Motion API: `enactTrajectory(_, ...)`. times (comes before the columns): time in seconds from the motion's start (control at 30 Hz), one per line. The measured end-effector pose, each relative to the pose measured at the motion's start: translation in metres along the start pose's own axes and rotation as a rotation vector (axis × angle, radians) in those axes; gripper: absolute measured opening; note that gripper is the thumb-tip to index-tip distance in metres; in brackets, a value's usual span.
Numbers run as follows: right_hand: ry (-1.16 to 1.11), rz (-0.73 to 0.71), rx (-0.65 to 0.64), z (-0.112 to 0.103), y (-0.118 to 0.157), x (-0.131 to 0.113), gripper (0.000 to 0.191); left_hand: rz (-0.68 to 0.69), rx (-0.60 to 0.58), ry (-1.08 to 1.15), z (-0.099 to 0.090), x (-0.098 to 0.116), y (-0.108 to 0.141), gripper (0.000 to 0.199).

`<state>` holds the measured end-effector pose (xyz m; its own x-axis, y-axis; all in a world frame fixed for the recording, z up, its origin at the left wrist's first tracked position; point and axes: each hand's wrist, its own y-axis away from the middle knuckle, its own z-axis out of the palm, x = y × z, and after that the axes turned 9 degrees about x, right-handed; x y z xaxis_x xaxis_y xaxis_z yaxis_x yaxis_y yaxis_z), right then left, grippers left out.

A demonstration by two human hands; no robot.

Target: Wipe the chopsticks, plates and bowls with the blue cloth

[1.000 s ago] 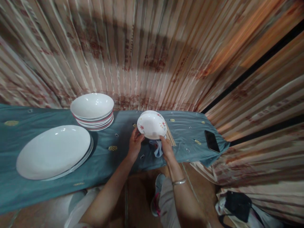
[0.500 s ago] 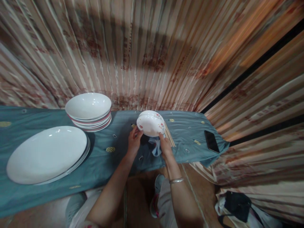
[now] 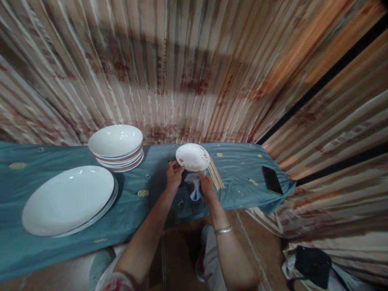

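A small white bowl with red flowers [image 3: 192,157] is held by its near rim between both hands. My left hand [image 3: 175,174] is closed on its left side, and my right hand [image 3: 207,185] grips the lower right edge. Whether other dishes lie under the bowl is hidden. Just below the bowl, a crumpled bluish cloth [image 3: 195,190] lies near my right hand. Several wooden chopsticks [image 3: 215,174] rest to the right of the bowl on the green-blue tablecloth [image 3: 160,182].
A stack of white bowls with red rims [image 3: 117,141] stands at the back left. Large white oval plates [image 3: 69,202] are stacked in front of it. A black phone [image 3: 272,180] lies near the right end. Pleated curtains [image 3: 194,72] hang behind the table.
The bowl now lines up over the dish edge that showed behind it before. My hands stay at its rim, the right one slightly further left. The camera view has shifted slightly.
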<state>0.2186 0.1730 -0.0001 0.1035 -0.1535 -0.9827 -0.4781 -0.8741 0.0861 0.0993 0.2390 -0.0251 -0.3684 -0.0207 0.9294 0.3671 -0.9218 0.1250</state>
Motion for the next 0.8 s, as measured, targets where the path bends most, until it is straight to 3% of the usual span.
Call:
enactTrajectory(0.1,0.029,0.090,0.033,-0.001,0.003,-0.004,0.036,0.016,-0.005,-0.059,0.001,-0.001,-0.004,0.034)
enactTrajectory(0.37,0.070,0.011,-0.015,0.007,0.012,-0.003,0.037,-0.002,-0.019,-0.079,-0.012,0.006,0.014,0.030)
enactTrajectory(0.53,0.005,0.028,-0.169,0.028,0.031,-0.012,0.039,0.037,-0.009,-0.067,-0.041,0.017,0.040,0.029)
enactTrajectory(0.8,-0.037,0.036,-0.353,0.068,0.067,-0.017,0.042,0.234,0.008,-0.248,-0.099,0.054,0.066,0.028)
